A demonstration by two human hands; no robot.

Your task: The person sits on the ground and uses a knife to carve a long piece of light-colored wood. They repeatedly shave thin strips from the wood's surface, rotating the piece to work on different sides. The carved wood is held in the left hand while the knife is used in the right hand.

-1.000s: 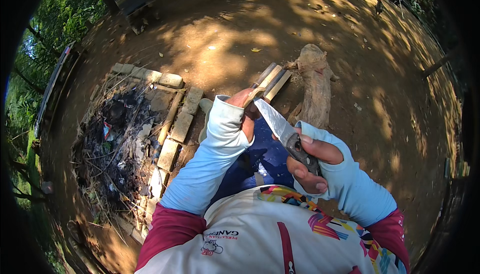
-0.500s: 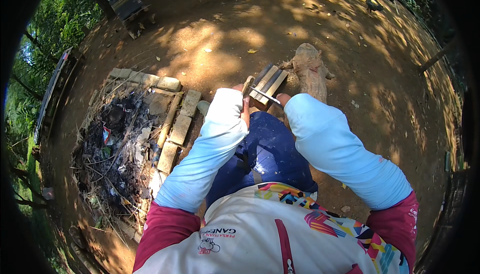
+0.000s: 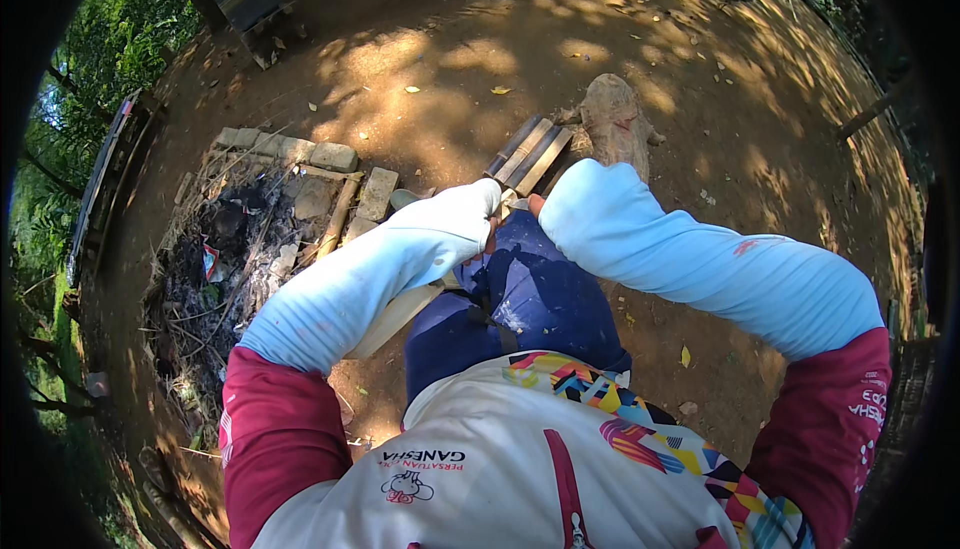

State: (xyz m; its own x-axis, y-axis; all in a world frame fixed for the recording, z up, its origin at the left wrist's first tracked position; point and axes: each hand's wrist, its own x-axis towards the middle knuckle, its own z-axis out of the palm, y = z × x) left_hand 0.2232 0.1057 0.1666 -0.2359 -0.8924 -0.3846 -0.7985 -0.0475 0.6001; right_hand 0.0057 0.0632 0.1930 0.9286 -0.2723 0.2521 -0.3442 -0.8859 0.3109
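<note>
My left hand (image 3: 492, 229) is closed on a pale bamboo slat (image 3: 402, 317), which slants beneath my left forearm along my left thigh. Its upper end (image 3: 507, 204) shows between my hands, over my blue-trousered knees. Close by, my right hand (image 3: 537, 206) is curled, mostly hidden behind its pale blue sleeve. The knife whose thin blade showed half a second ago is hidden now; my right fingers still appear wrapped round its handle. Just beyond both hands lies a row of dark and light bamboo strips (image 3: 530, 156), side by side.
To the left is a fire pit of ash and burnt scraps (image 3: 240, 234), edged with bricks (image 3: 378, 192). A rough log-like block (image 3: 612, 119) lies beyond my right hand. Far left stands a low bench (image 3: 253, 7); a post (image 3: 868, 117) leans at the right.
The bamboo slat has come into view under my left forearm. Both elbows have spread outward, and my right hand has shifted left, nearer the left hand. The knife blade has gone from sight.
</note>
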